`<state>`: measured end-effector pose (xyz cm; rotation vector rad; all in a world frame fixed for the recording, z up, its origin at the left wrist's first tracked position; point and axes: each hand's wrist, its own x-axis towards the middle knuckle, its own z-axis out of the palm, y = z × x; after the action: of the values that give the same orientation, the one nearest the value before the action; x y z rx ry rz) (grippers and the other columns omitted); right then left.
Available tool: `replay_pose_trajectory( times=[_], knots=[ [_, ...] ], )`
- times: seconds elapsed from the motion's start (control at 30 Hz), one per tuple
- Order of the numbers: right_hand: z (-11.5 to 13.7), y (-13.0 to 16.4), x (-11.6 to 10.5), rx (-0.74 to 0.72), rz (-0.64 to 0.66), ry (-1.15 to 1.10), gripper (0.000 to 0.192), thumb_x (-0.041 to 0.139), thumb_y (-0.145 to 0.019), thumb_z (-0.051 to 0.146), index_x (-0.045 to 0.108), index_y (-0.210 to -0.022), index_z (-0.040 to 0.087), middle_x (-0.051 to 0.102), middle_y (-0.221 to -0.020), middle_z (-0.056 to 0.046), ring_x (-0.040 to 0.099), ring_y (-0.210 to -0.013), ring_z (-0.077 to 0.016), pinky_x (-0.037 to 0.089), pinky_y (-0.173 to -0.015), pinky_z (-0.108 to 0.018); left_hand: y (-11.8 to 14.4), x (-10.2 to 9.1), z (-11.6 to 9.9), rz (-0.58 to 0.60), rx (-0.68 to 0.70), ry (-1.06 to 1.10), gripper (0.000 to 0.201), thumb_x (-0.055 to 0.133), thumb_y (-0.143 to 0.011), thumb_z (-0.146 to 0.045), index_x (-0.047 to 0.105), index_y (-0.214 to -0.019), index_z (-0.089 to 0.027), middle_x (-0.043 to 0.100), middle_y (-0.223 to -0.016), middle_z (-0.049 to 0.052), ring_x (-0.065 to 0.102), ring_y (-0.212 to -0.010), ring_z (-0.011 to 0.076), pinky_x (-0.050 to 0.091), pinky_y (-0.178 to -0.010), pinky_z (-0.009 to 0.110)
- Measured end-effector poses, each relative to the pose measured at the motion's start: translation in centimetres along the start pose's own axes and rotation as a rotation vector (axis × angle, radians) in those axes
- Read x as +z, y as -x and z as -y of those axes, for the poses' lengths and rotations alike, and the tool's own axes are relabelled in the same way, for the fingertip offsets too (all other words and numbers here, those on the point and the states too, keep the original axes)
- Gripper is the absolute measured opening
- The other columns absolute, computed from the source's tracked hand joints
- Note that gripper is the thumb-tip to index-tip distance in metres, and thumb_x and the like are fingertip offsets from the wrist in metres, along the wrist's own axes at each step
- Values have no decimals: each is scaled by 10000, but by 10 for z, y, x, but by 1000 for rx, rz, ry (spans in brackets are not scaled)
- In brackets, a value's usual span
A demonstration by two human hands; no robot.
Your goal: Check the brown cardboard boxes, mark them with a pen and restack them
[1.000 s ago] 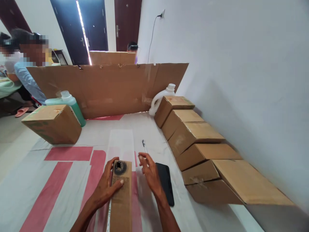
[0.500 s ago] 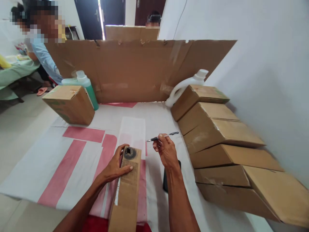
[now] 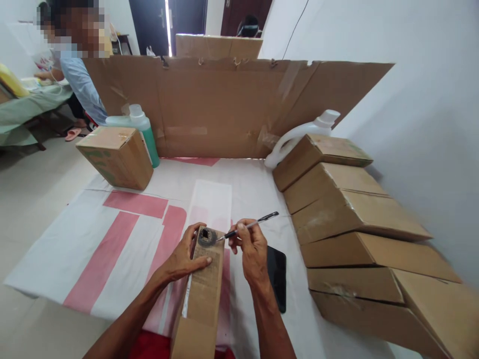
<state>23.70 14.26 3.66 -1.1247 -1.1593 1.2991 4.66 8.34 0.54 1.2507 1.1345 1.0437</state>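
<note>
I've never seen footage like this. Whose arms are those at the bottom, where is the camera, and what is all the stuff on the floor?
There is no machine here: the camera sits on a person's head and looks down, so the two bare arms are that person's own. The left hand steadies a long narrow cardboard box with a dark round hole near its far end. The right hand holds a pen, its tip at that hole. A black phone lies beside the right wrist on a white and red sheet. More cardboard boxes line the wall, another box and a green bottle stand at far left, and a cardboard screen closes the back. Another person works beyond it.
</note>
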Motion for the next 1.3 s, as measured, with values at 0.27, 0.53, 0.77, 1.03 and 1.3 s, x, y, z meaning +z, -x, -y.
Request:
replay_pose_trajectory(
  times=[0.27, 0.53, 0.77, 1.03, 1.3],
  knots=[
    [-22, -68, -42, 241, 10, 956, 68, 570, -947, 212, 592, -922, 153, 702, -846, -128, 682, -823, -252, 463, -740, -330, 0, -2, -5, 15, -37, -45, 793, 762, -817, -470, 351, -1456, -242, 479, -1475, 133, 508, -1362, 330, 385, -1162, 462],
    [-27, -56, -29, 360, 61, 1229, 276, 536, -996, 240, 564, -1229, 94, 732, -1116, -230, 714, -1056, -317, 474, -821, -348, -2, -5, -5, 24, -61, -69, 803, 744, -830, -519, 329, -1461, -245, 479, -1490, 151, 497, -1389, 357, 384, -1171, 502],
    [-20, 40, -76, 520, -173, 1432, 486, 656, -915, 497, 579, -1194, 106, 644, -1238, -276, 614, -1200, -435, 498, -880, -472, -2, -5, -6, 19, -90, -73, 772, 731, -851, -525, 347, -1468, -266, 516, -1472, 144, 531, -1356, 358, 422, -1145, 517],
    [-49, 63, -114, 630, -274, 1087, 642, 739, -731, 600, 641, -1104, 86, 716, -1122, -281, 687, -1088, -437, 525, -832, -463, -6, -4, -4, 26, -63, -62, 755, 731, -848, -488, 347, -1456, -259, 482, -1491, 136, 510, -1374, 339, 400, -1154, 480],
    [-34, 80, -99, 551, -273, -75, 572, 888, -626, 526, 723, -1033, 158, 790, -993, -113, 743, -942, -336, 604, -785, -424, -5, 0, 4, -10, -13, -14, 769, 753, -822, -441, 369, -1460, -248, 489, -1478, 125, 501, -1371, 327, 387, -1165, 472]
  ],
)
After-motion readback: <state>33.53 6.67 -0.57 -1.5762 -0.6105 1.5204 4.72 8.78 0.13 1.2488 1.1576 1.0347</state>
